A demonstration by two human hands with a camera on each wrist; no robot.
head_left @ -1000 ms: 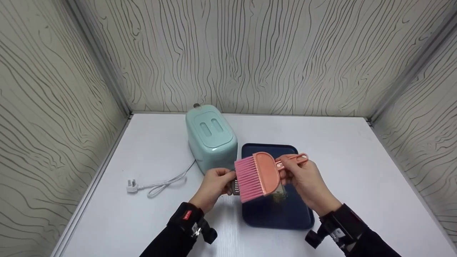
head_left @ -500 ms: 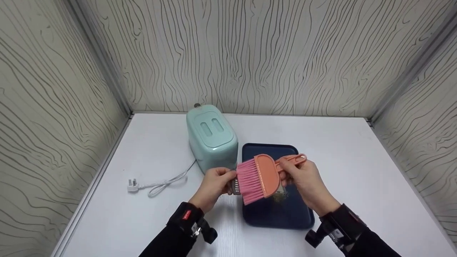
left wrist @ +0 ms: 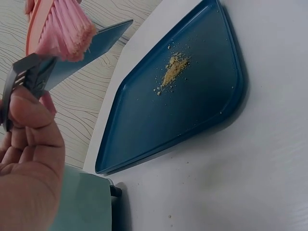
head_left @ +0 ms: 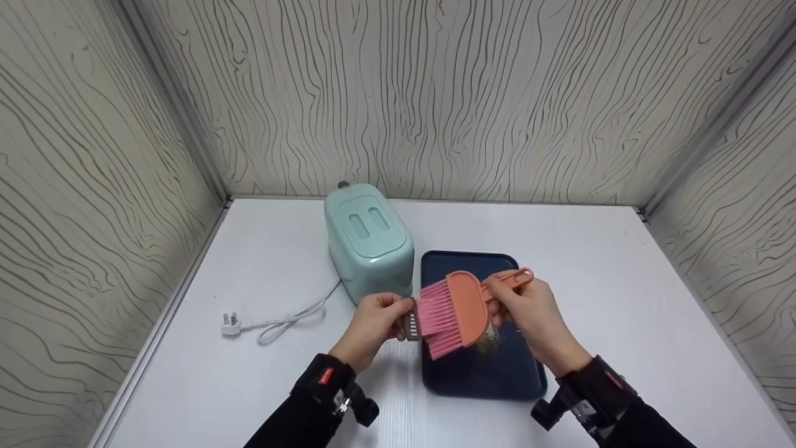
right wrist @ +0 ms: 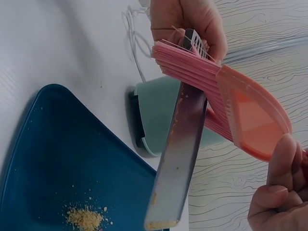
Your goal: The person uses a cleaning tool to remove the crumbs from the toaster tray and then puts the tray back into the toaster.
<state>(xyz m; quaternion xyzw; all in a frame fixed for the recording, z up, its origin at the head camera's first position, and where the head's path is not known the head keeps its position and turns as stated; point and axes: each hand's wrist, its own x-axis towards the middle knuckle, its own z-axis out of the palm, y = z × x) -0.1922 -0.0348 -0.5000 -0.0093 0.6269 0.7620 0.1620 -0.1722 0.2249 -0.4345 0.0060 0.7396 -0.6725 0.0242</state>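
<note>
My left hand [head_left: 372, 323] pinches the dark slotted end of a toaster crumb tray [right wrist: 175, 159], a thin metal tray tilted down toward the blue tray below. Bits of crumb cling to its surface in the right wrist view. A small orange brush [head_left: 467, 308] with pink bristles is in my right hand [head_left: 532, 314], its thumb and fingers on the handle. The bristles [right wrist: 190, 70] lie across the crumb tray near its slotted end and splay there. In the head view the brush hides most of the crumb tray. A heap of yellowish crumbs [left wrist: 174, 70] lies underneath.
The dark blue tray [head_left: 485, 382] sits on the white table [head_left: 622, 298]. Left of it stands a mint-green toaster [head_left: 370, 239], and its white cord ends in a plug [head_left: 231, 325]. Stray crumbs dot the table [left wrist: 211, 192]. Patterned walls enclose the back and sides.
The brush has shifted slightly right and toward me, its bristles bending and fanning out. More of the crumb tray's slotted end now shows. My left hand has barely moved.
</note>
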